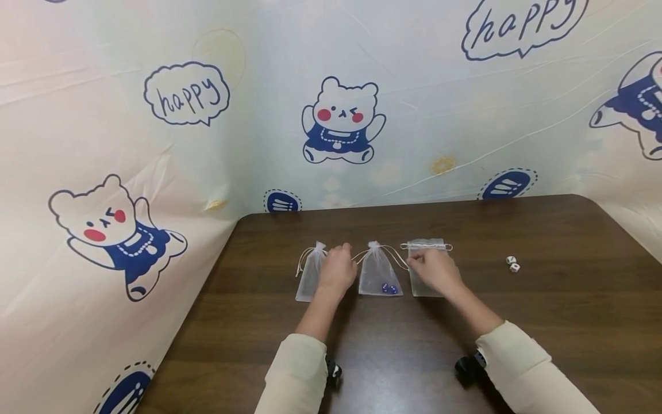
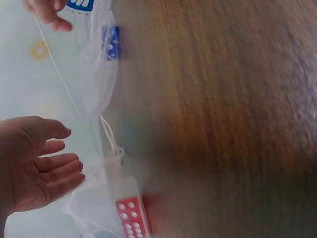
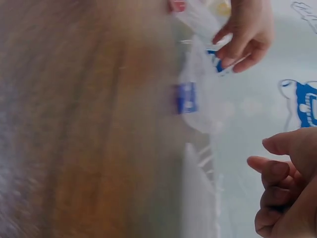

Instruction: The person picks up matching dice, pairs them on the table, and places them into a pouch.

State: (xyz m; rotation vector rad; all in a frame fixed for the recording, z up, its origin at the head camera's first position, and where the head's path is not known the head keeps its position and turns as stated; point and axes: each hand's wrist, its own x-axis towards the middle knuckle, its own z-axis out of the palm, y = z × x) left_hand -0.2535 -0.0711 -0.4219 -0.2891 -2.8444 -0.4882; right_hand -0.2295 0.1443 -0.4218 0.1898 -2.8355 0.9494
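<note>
Three sheer white drawstring bags lie in a row. My left hand [image 1: 338, 269] hovers over the right side of the left bag [image 1: 306, 284], fingers loosely bent and apart. Red dice [image 2: 130, 215] show inside that bag in the left wrist view. Blue dice [image 1: 389, 288] lie in the bottom of the middle bag [image 1: 372, 275], whose neck is gathered. Over the right bag [image 1: 423, 288] is my right hand [image 1: 437, 270], thumb and index finger apart, other fingers loosely curled, nothing between them. That bag is flat, its cord running straight across the top.
White dice [image 1: 512, 264] lie on the brown wooden table [image 1: 569, 299], right of the bags. A printed curtain [image 1: 414, 115] hangs behind and to the left of the table. Dark devices [image 1: 469, 371] are worn at both wrists.
</note>
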